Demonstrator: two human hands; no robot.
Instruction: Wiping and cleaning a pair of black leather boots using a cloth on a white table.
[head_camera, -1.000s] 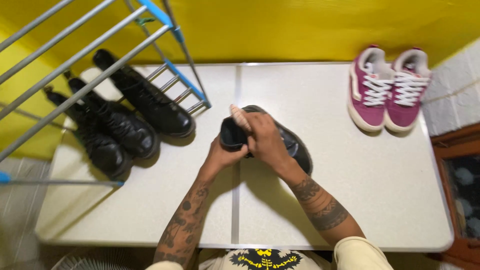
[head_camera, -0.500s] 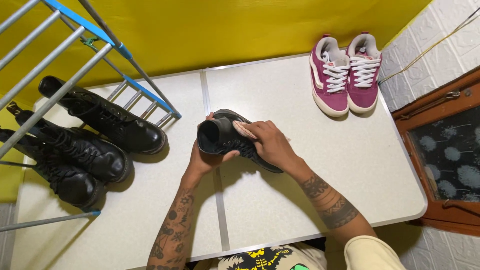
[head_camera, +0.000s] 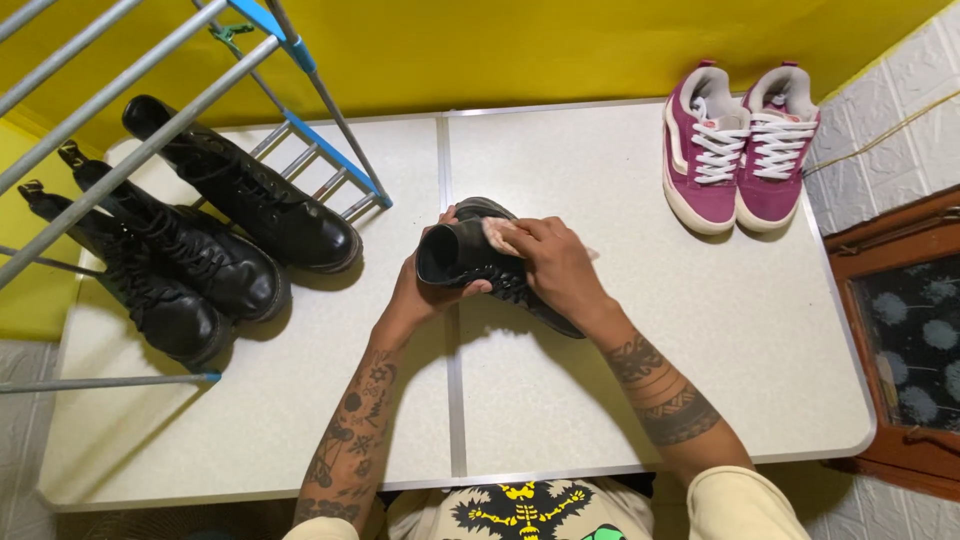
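Above the table (head_camera: 700, 360), left hand (head_camera: 420, 290) grips black shoe (head_camera: 470, 255); right hand (head_camera: 555, 265) presses cloth (head_camera: 497, 233).

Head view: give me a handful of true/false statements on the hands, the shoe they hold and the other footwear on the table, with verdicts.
1. The left hand grips the black shoe at its heel end. True.
2. The right hand is empty. False: it presses a pale pink cloth onto the black shoe.
3. The pink sneakers stand side by side at the far right corner of the white table. True.
4. Three black boots lie on the left part of the table. True.
5. The pink sneakers have black laces. False: their laces are white.
6. The metal rack rises over the pink sneakers. False: it rises over the black boots at the left.
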